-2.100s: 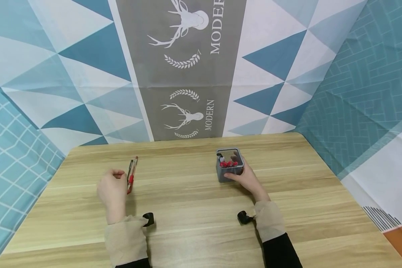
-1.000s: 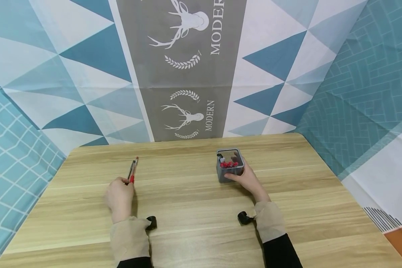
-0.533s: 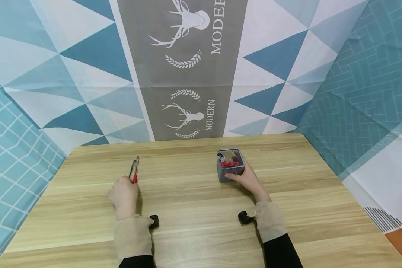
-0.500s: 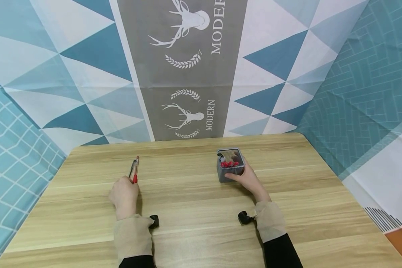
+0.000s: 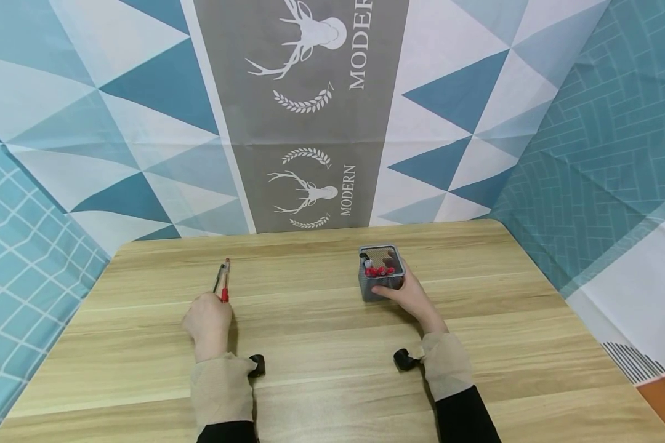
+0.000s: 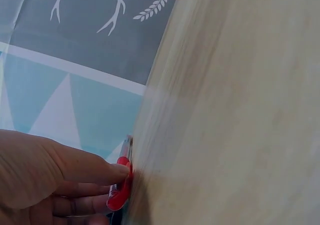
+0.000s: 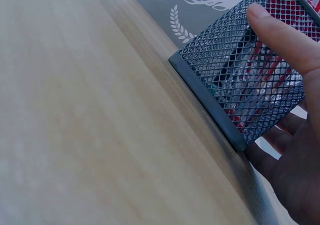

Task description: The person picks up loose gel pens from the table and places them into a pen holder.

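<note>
On the table's left side, my left hand point(image 5: 207, 319) pinches the red end of a clear-barrelled red pen point(image 5: 225, 289). The left wrist view shows the thumb pressed against the red cap point(image 6: 120, 195), with curled fingers on the other side. Just left of it lies a black pen point(image 5: 218, 280), its near end hidden by the hand. My right hand point(image 5: 412, 299) grips a dark mesh pen holder point(image 5: 369, 289), thumb across the front and fingers round the far side. Several red-ended pens and a black one stand inside, visible through the mesh in the right wrist view.
The wood-grain table point(image 5: 310, 344) ends at a patterned cloth backdrop point(image 5: 305, 123) printed with deer heads and triangles. Black wrist devices point(image 5: 404, 360) sit at both beige cuffs, close over the tabletop.
My left hand has moved right, from beside the pens onto their near ends, and now pinches the red pen. The right hand and pen holder have stayed in place.
</note>
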The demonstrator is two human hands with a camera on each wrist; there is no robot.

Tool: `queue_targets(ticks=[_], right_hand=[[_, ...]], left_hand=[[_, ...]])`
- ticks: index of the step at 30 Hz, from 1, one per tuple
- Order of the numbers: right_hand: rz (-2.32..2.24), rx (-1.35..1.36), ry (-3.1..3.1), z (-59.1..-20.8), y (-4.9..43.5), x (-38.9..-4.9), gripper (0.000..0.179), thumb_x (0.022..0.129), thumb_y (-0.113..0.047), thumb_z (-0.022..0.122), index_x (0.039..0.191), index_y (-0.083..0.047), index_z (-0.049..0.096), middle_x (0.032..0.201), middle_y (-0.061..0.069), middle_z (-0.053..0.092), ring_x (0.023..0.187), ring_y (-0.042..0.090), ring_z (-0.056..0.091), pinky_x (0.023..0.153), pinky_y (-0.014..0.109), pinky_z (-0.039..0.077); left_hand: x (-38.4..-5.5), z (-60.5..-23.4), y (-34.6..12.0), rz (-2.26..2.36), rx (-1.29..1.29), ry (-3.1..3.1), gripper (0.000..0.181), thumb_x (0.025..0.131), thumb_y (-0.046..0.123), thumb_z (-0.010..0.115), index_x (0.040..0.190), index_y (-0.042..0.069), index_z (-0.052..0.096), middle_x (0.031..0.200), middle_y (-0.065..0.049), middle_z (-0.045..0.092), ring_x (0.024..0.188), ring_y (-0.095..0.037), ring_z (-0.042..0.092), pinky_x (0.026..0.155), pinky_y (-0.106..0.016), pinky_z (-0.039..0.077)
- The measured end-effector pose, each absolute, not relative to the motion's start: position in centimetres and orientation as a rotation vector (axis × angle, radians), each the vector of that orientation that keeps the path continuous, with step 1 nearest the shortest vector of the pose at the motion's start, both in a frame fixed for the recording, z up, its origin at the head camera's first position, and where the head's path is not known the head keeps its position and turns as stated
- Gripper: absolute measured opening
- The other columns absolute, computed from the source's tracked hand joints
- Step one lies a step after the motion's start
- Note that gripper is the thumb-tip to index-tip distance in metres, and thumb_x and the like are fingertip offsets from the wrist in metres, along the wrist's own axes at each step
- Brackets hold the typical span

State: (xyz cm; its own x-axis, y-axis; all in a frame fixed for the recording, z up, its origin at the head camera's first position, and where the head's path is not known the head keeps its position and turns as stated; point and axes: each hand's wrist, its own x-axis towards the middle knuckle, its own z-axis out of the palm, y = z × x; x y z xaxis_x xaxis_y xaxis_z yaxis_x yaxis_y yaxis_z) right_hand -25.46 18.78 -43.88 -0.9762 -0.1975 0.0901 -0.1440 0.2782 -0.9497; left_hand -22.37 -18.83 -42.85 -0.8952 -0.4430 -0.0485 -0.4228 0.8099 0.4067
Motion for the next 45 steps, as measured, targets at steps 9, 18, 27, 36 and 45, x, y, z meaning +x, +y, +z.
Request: queue_targets(ticks=[9, 18, 27, 36, 45], right_hand=[[-1.836, -0.339, 2.474, -43.9, 18.7, -25.4, 0.088, 0.076, -0.013, 0.072, 0.145, -0.012, 0.018, 0.142, 0.023, 0.031, 0.131, 0.036, 0.030, 0.106, 0.051, 0.022], [-1.824, -0.330, 2.492, -43.9, 18.8, -25.6, 0.089, 0.076, -0.013, 0.073, 0.145, -0.012, 0.018, 0.142, 0.022, 0.032, 0.131, 0.036, 0.031, 0.106, 0.051, 0.022], [-1.817, -0.325, 2.488, -44.0, 18.8, -25.7, 0.088, 0.076, -0.013, 0.073, 0.144, -0.011, 0.018, 0.141, 0.022, 0.033, 0.129, 0.036, 0.033, 0.106, 0.051, 0.023], [-1.814, -0.330, 2.495, -44.1, 18.9, -25.9, 0.088, 0.076, -0.013, 0.073, 0.145, -0.013, 0.019, 0.141, 0.022, 0.034, 0.129, 0.036, 0.035, 0.106, 0.051, 0.024], [-1.849, -0.363, 2.461, -44.0, 18.8, -25.6, 0.087, 0.076, -0.011, 0.072, 0.144, -0.013, 0.018, 0.142, 0.023, 0.031, 0.131, 0.037, 0.031, 0.106, 0.051, 0.022]], left_hand=[[-22.2, -42.7, -19.0, -0.698, 0.681, -2.979, 0.020, 0.081, 0.013, 0.049, 0.066, 0.000, 0.053, 0.073, -0.023, 0.056, 0.065, -0.035, 0.055, 0.049, -0.040, 0.040], [-22.4, -42.3, -18.8, -0.698, 0.600, -2.764, 0.020, 0.077, 0.008, 0.046, 0.058, 0.002, 0.052, 0.064, -0.019, 0.055, 0.055, -0.031, 0.050, 0.045, -0.041, 0.037], [-22.3, -42.0, -18.6, -0.752, 0.618, -2.680, 0.020, 0.080, 0.010, 0.050, 0.074, -0.003, 0.064, 0.075, -0.024, 0.063, 0.069, -0.043, 0.058, 0.058, -0.049, 0.042], [-22.2, -41.1, -18.3, -0.803, 0.583, -2.532, 0.023, 0.081, 0.005, 0.046, 0.084, -0.006, 0.066, 0.081, -0.026, 0.064, 0.071, -0.044, 0.059, 0.061, -0.049, 0.043], [-21.5, -38.8, -18.1, -0.816, 0.530, -2.456, 0.020, 0.085, 0.009, 0.054, 0.094, -0.004, 0.066, 0.085, -0.022, 0.066, 0.070, -0.039, 0.059, 0.059, -0.043, 0.039]])
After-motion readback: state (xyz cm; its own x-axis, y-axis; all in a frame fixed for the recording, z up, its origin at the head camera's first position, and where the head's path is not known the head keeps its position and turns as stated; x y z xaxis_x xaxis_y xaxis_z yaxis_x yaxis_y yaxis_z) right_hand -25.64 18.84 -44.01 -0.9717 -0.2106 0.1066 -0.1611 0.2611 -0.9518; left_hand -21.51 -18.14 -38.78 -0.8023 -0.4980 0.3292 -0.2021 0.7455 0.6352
